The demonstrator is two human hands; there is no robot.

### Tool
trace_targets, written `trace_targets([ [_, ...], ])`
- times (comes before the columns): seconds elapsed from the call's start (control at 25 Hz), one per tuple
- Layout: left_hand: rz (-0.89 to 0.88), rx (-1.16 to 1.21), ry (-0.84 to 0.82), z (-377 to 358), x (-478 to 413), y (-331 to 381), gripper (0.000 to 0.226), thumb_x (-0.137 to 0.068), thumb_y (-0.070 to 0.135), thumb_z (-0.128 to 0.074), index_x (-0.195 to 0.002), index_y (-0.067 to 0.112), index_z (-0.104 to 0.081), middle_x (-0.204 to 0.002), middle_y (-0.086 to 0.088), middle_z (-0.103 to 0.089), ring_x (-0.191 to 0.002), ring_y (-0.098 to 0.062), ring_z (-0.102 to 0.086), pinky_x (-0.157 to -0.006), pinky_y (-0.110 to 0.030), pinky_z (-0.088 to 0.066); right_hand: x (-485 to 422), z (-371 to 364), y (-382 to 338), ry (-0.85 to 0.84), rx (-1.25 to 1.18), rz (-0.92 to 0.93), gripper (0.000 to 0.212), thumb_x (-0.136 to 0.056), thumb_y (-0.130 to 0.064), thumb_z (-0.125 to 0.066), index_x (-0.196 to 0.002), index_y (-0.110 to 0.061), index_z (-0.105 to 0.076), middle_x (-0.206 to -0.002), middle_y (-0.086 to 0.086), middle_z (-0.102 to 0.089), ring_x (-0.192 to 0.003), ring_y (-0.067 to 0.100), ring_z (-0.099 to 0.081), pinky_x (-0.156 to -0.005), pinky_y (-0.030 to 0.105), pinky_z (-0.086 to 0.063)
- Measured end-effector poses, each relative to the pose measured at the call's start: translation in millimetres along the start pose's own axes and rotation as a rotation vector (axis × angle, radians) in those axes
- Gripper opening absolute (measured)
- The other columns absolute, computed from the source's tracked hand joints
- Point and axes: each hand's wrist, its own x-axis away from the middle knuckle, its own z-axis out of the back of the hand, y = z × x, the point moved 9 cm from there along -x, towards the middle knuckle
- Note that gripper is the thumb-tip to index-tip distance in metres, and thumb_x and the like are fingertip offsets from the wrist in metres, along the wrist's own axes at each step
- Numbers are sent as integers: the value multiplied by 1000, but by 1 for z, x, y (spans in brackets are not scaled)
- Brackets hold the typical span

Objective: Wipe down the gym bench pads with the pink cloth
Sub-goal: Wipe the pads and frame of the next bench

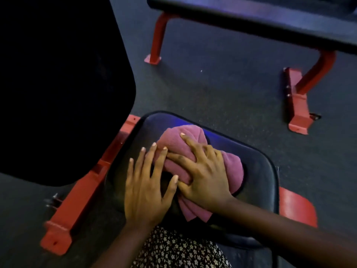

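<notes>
- Right hand (204, 176): fingers splayed, slightly bent, pressing down on the pink cloth (234, 167); no pinch seen.
- Left hand (146, 188): spread flat at centre frame, with the fingertips touching the cloth's left edge.
- Cloth: bunched in folds on the seat pad (260, 171), lower centre. Judged soft, light and limp, so it will ruck under a sideways push. Flatten it and bear down through your palm.
- Seat pad: smooth dark vinyl, judged firm and slick.
- Back pad (58, 84): upper left, raised, on the red frame (77, 200).
- Second bench (251, 22): upper right, well apart.
</notes>
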Motion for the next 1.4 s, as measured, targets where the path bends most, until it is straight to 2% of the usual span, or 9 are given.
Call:
trace_targets([
  [0.16,8,-19,-92,-6,0,-1,63,-92,55,-14,-142,19,-29,-148,-8,-37,-137,-24,-29,-111,-46,-20,0,-9,6,-63,5,-7,51,-77,-58,-47,-126,-46,-50,-148,1,-37,-108,29,-45,-88,41,-35],
  [0.36,189,42,-453,5,0,6,67,-93,56,-6,-146,18,-24,-153,-6,-26,-142,-25,-20,-116,-46,-14,-6,0,1,-401,-28,-169,44,-85,-51,-42,-128,-44,-48,-151,4,-32,-118,38,-45,-89,52,-41],
  [0.44,274,52,-670,15,14,4,61,-94,53,-18,-147,22,-21,-156,-2,-18,-144,-22,-14,-116,-44,-12,-4,9,-7,-591,-138,-239,41,-89,-43,-47,-131,-42,-45,-155,2,-18,-130,37,-30,-99,53,-33],
  [0.56,288,154,-931,51,47,19,55,-95,44,-40,-144,22,-30,-152,-4,-26,-141,-22,-21,-114,-38,-22,28,46,-22,-728,-218,-279,45,-87,-39,-56,-131,-39,-46,-152,2,-19,-133,34,-26,-102,50,-33],
  [0.72,283,286,-1038,109,80,47,47,-94,34,-48,-138,17,-41,-146,-7,-36,-134,-21,-35,-109,-30,-29,96,92,-24,-809,-293,-430,60,-83,-40,-59,-139,-31,-39,-147,4,-28,-128,31,-35,-104,41,-35],
  [0.84,299,372,-1002,145,103,78,42,-94,29,-50,-134,18,-46,-142,-6,-43,-129,-20,-42,-106,-30,-32,148,143,-17,-734,-305,-585,65,-82,-36,-62,-141,-26,-37,-147,5,-30,-126,32,-39,-103,40,-37],
  [1.08,178,440,-1061,168,138,160,37,-94,27,-50,-130,18,-51,-139,-2,-47,-127,-19,-45,-105,-31,-33,286,246,-14,-571,-335,-832,51,-79,-34,-59,-129,-40,-50,-143,10,-34,-122,34,-43,-105,37,-34],
  [1.28,-138,256,-1312,138,182,246,46,-93,33,-52,-136,21,-42,-141,-3,-43,-129,-19,-43,-106,-31,-34,430,312,1,-380,-400,-1239,52,-73,-39,-56,-125,-41,-55,-141,8,-36,-122,30,-46,-104,35,-37],
  [1.4,-280,206,-1372,107,194,321,49,-91,32,-55,-136,18,-43,-138,-5,-46,-126,-19,-46,-106,-29,-34,508,340,13,-261,-454,-1420,49,-74,-40,-58,-122,-45,-56,-140,5,-36,-122,25,-46,-103,30,-37],
])
